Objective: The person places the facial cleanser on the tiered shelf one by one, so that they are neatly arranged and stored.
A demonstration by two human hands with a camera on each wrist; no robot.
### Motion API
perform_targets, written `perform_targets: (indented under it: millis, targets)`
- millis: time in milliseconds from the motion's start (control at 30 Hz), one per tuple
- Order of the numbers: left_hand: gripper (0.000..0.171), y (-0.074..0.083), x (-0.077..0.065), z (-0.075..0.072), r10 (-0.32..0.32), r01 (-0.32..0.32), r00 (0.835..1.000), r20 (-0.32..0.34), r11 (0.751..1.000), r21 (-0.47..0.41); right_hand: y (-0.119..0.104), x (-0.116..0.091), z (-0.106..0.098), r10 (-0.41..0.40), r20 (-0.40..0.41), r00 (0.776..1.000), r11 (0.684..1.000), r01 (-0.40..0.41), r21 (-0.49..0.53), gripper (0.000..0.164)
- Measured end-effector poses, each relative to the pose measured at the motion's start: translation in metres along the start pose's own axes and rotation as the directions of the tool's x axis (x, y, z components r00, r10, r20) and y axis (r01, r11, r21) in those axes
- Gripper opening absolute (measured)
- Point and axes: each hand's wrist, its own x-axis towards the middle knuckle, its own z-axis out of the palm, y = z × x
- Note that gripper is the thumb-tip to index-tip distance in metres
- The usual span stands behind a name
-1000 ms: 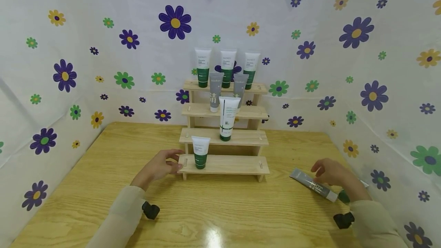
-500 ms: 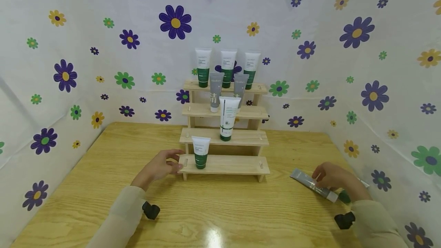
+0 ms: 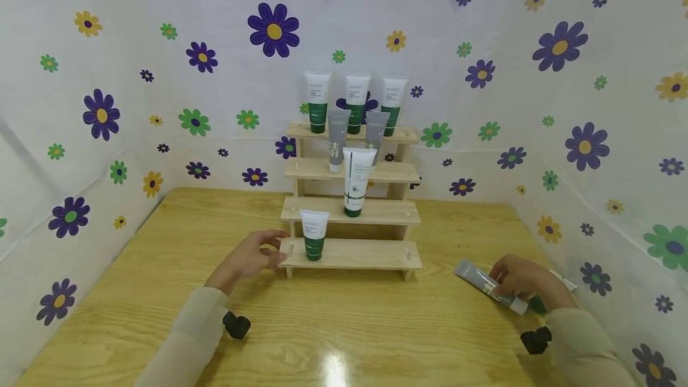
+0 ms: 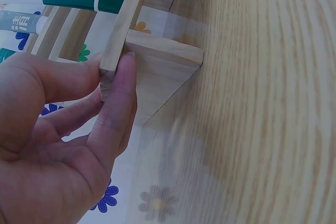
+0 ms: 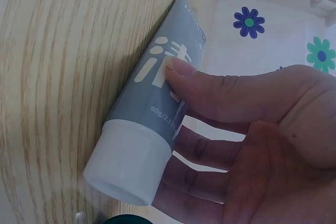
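Observation:
My left hand (image 3: 249, 258) pinches the left end of the bottom step of a tiered wooden display stand (image 3: 371, 254). The left wrist view has the thumb on top of the board (image 4: 118, 40) and the fingers beneath it. On the right, my right hand (image 3: 521, 282) holds a grey squeeze tube (image 3: 475, 278) with a white cap. Close up, its thumb presses the printed front of the tube (image 5: 157, 82), and the other fingers reach round the far side. The tube lies slanted, close along the tabletop, its flat end toward the stand.
White-and-green tubes (image 3: 318, 103) stand on the top step, grey tubes (image 3: 337, 142) one step down, a white tube (image 3: 357, 181) below, and a short white-and-green tube (image 3: 314, 235) on the bottom step. Another green-and-white tube (image 3: 537, 304) lies partly hidden behind my right hand. Flowered cloth surrounds the table.
My right hand has come down onto the grey tube, its thumb and fingers now around it. My left hand stays at the stand's end. The head view has tilted slightly.

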Motion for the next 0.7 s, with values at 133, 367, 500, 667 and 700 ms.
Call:
perform_targets:
  millis: [133, 367, 500, 667, 700]
  targets:
    - [0.052, 0.001, 0.0, 0.0, 0.006, -0.006, 1.0, 0.004, 1.0, -0.009, -0.001, 0.001, 0.0, 0.001, 0.005, 1.0, 1.0, -0.001, 0.015, 0.021]
    - [0.052, 0.003, -0.001, 0.0, 0.017, -0.017, 1.0, 0.004, 1.0, -0.022, -0.005, 0.001, 0.0, -0.06, -0.005, 0.998, 0.998, 0.06, 0.03, 0.024]
    - [0.052, 0.002, 0.0, 0.0, 0.016, -0.016, 1.0, 0.004, 1.0, -0.023, -0.015, 0.003, -0.001, -0.098, -0.023, 0.995, 0.994, 0.099, 0.041, 0.027]
    - [0.051, 0.0, 0.0, 0.0, 0.013, -0.012, 1.0, 0.005, 1.0, -0.028, -0.031, 0.006, -0.003, -0.13, -0.071, 0.989, 0.99, 0.133, 0.043, 0.028]
    - [0.051, 0.0, 0.0, 0.0, 0.014, -0.014, 1.0, 0.003, 0.999, -0.028, -0.034, 0.006, -0.003, -0.141, -0.078, 0.987, 0.989, 0.144, 0.045, 0.029]
